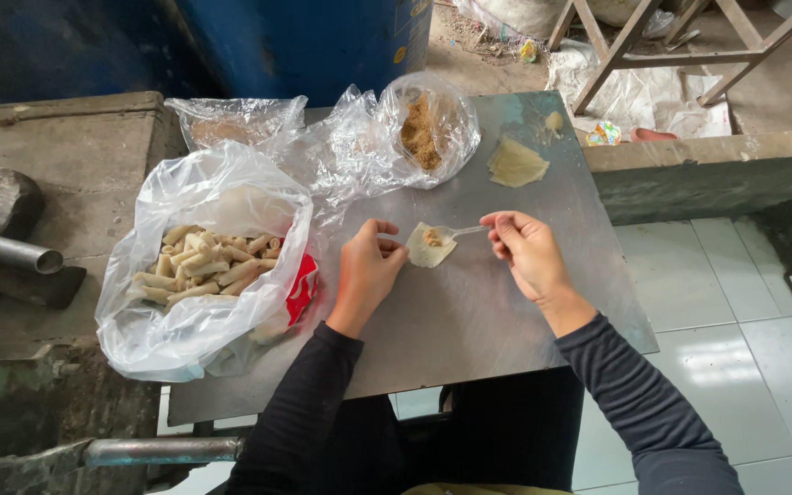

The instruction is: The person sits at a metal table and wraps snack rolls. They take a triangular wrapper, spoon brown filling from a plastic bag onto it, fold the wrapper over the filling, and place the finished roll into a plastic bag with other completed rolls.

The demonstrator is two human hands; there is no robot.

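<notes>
Pale square dough wrapper (430, 246) steadied by our left hand (366, 273); our right hand (526, 254) grips a clear plastic spoon (458, 231) depositing brown filling (432, 237).

I see a grey sheet-metal table (506, 302) carrying a clear plastic bag of pale rolled pastries (203, 266), a clear bag of brown crumbly filling (423, 133), a stack of thin pale wrappers (515, 165) and one filled wrapper (430, 246).

Bench (469, 312): dull grey metal, faint bluish sheen at upper right. Wrapper (430, 247), centre: pale cream, with a dab of tan-brown filling. Spoon (460, 231): clear, colourless. Wrapper stack (516, 163), upper centre: pale yellow-cream. Bag (203, 266), left: clear with a whitish haze, a red patch at its lower right; rolls (208, 264) inside are beige. Small bag (428, 128), top centre: clear, brown crumbly filling. Sleeves (634, 394): dark charcoal. Barrel (313, 41), top: deep blue. Floor (726, 302), right: white glossy tiles.
</notes>
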